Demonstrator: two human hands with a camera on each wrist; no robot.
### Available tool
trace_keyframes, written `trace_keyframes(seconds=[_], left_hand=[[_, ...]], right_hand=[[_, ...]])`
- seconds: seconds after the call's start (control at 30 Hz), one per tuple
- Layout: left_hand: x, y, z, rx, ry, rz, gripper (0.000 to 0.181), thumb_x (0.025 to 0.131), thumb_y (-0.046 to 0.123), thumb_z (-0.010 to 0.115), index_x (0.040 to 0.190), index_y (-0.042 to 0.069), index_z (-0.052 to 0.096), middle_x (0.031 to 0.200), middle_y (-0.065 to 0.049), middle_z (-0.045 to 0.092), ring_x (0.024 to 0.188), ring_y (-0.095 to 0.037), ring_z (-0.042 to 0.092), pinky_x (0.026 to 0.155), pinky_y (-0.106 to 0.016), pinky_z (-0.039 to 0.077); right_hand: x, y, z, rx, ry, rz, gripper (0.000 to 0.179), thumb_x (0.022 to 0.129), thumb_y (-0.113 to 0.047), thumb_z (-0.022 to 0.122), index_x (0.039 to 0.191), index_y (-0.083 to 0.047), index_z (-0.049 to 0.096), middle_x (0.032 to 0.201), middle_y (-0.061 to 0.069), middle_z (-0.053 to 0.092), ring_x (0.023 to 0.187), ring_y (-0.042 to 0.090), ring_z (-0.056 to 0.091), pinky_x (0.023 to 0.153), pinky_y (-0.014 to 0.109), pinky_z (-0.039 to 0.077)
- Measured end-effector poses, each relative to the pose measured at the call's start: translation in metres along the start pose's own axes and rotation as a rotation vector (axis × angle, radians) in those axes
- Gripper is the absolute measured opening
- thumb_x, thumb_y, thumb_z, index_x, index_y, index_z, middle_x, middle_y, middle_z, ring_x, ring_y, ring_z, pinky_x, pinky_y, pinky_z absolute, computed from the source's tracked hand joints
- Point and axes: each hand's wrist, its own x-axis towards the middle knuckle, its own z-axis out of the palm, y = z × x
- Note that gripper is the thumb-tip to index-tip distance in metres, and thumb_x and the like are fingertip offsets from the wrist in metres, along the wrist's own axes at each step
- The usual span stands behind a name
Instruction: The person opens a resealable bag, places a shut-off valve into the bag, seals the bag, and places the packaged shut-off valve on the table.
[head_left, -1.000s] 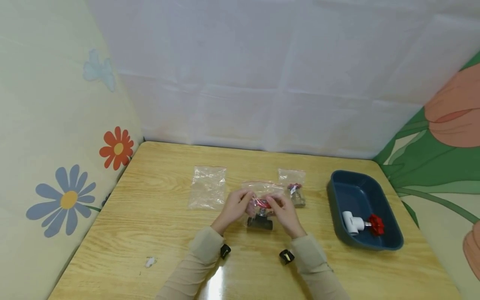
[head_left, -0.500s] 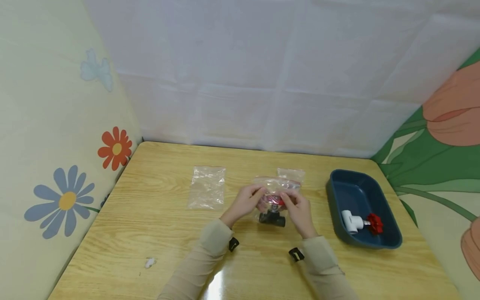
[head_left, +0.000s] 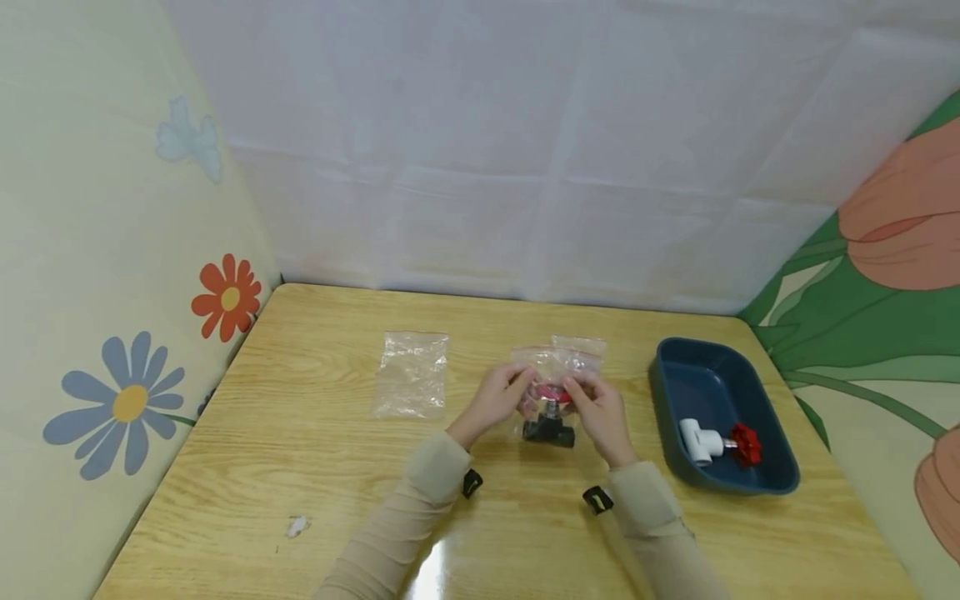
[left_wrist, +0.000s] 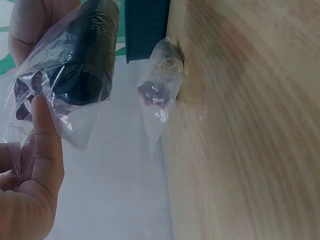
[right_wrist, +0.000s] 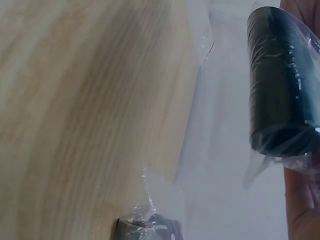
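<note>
Both hands hold a dark grey tee-shaped valve point(head_left: 549, 431) with a red handwheel, inside a clear zip bag point(head_left: 551, 360), raised above the table. My left hand point(head_left: 495, 402) pinches the bag and handwheel from the left. From the right, my right hand point(head_left: 600, 412) grips the handwheel through the film, thumb on top. In the left wrist view the dark pipe body point(left_wrist: 87, 55) hangs in the film, and the right wrist view shows its open end point(right_wrist: 285, 140). Behind stands a second bagged valve point(left_wrist: 156, 90), mostly hidden in the head view.
A flat clear zip bag point(head_left: 411, 375) lies on the table to the left. On the right stands a dark blue tray point(head_left: 697, 358) holding a white tee valve point(head_left: 701, 442) with a red handwheel point(head_left: 746, 445). A small white patch point(head_left: 297, 526) marks the tabletop at front left.
Both hands have shifted right and slightly away with the bagged valve, and now cover most of the second bagged valve behind. The grip stays on the handwheel.
</note>
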Motion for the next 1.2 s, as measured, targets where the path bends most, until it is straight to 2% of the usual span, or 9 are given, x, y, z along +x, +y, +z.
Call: trace_keyframes(seconds=[0.1, 0.23, 0.43, 0.7, 0.9, 1.0, 1.03, 1.1, 1.2], left_hand=[[0.009, -0.002, -0.004, -0.015, 0.022, -0.024, 0.024, 0.096, 0.011, 0.044, 0.092, -0.007, 0.060, 0.071, -0.011, 0.059, 0.051, -0.015, 0.057, 0.052, -0.035, 0.054], [0.019, -0.001, -0.013, -0.014, 0.073, -0.053, 0.024, 0.096, 0.011, 0.045, 0.092, -0.008, 0.059, 0.068, -0.013, 0.059, 0.049, -0.014, 0.056, 0.050, -0.034, 0.053], [0.033, -0.007, -0.028, 0.000, 0.145, -0.106, 0.024, 0.095, 0.010, 0.045, 0.093, -0.009, 0.059, 0.064, -0.011, 0.058, 0.047, -0.013, 0.055, 0.047, -0.031, 0.052], [0.049, -0.024, -0.043, 0.017, 0.200, -0.213, 0.025, 0.095, 0.010, 0.043, 0.088, -0.008, 0.058, 0.057, -0.008, 0.055, 0.044, -0.012, 0.052, 0.043, -0.027, 0.049], [0.056, -0.036, -0.051, -0.008, 0.217, -0.300, 0.028, 0.096, 0.012, 0.042, 0.086, -0.008, 0.059, 0.056, -0.006, 0.053, 0.043, -0.011, 0.050, 0.042, -0.024, 0.048], [0.058, -0.042, -0.053, -0.023, 0.234, -0.334, 0.027, 0.095, 0.012, 0.043, 0.085, -0.008, 0.059, 0.054, -0.006, 0.052, 0.041, -0.011, 0.048, 0.040, -0.022, 0.046], [0.059, -0.043, -0.054, -0.020, 0.240, -0.341, 0.027, 0.094, 0.011, 0.043, 0.084, -0.008, 0.059, 0.053, -0.006, 0.052, 0.040, -0.011, 0.047, 0.039, -0.022, 0.045], [0.061, -0.045, -0.055, -0.016, 0.251, -0.359, 0.025, 0.093, 0.009, 0.043, 0.081, -0.008, 0.058, 0.051, -0.005, 0.051, 0.037, -0.010, 0.047, 0.036, -0.021, 0.044], [0.064, -0.049, -0.055, -0.034, 0.266, -0.394, 0.023, 0.091, 0.005, 0.043, 0.074, -0.006, 0.055, 0.048, -0.005, 0.049, 0.035, -0.010, 0.045, 0.034, -0.021, 0.041]], right_hand=[[0.010, -0.001, 0.002, 0.010, -0.027, 0.031, 0.019, 0.090, -0.004, 0.054, 0.097, 0.014, 0.057, 0.087, 0.019, 0.064, 0.062, 0.011, 0.059, 0.056, 0.029, 0.053], [0.027, 0.000, 0.008, 0.006, -0.038, 0.075, 0.020, 0.090, -0.005, 0.053, 0.096, 0.014, 0.056, 0.079, 0.007, 0.064, 0.058, 0.010, 0.058, 0.053, 0.027, 0.052], [0.049, 0.005, 0.023, 0.011, -0.071, 0.164, 0.021, 0.091, -0.005, 0.052, 0.098, 0.015, 0.055, 0.072, -0.001, 0.057, 0.056, 0.006, 0.053, 0.051, 0.020, 0.047], [0.073, 0.020, 0.043, -0.020, -0.090, 0.247, 0.020, 0.090, -0.004, 0.053, 0.096, 0.015, 0.056, 0.069, -0.001, 0.053, 0.054, 0.005, 0.050, 0.048, 0.018, 0.046], [0.087, 0.033, 0.050, -0.047, -0.131, 0.357, 0.019, 0.090, -0.007, 0.054, 0.095, 0.011, 0.056, 0.066, 0.000, 0.052, 0.049, 0.006, 0.050, 0.045, 0.020, 0.047], [0.093, 0.040, 0.053, -0.109, -0.157, 0.393, 0.020, 0.090, -0.009, 0.053, 0.096, 0.010, 0.057, 0.067, 0.004, 0.053, 0.052, 0.009, 0.050, 0.048, 0.023, 0.047], [0.095, 0.044, 0.053, -0.135, -0.171, 0.390, 0.020, 0.090, -0.009, 0.053, 0.096, 0.009, 0.057, 0.068, 0.006, 0.054, 0.054, 0.012, 0.051, 0.049, 0.024, 0.047], [0.107, 0.070, 0.052, -0.162, -0.195, 0.361, 0.020, 0.089, -0.014, 0.056, 0.092, 0.006, 0.060, 0.070, 0.009, 0.056, 0.056, 0.015, 0.052, 0.051, 0.027, 0.047], [0.131, 0.128, 0.050, -0.154, -0.216, 0.335, 0.020, 0.085, -0.021, 0.062, 0.084, -0.001, 0.064, 0.072, 0.010, 0.058, 0.057, 0.018, 0.054, 0.051, 0.031, 0.048]])
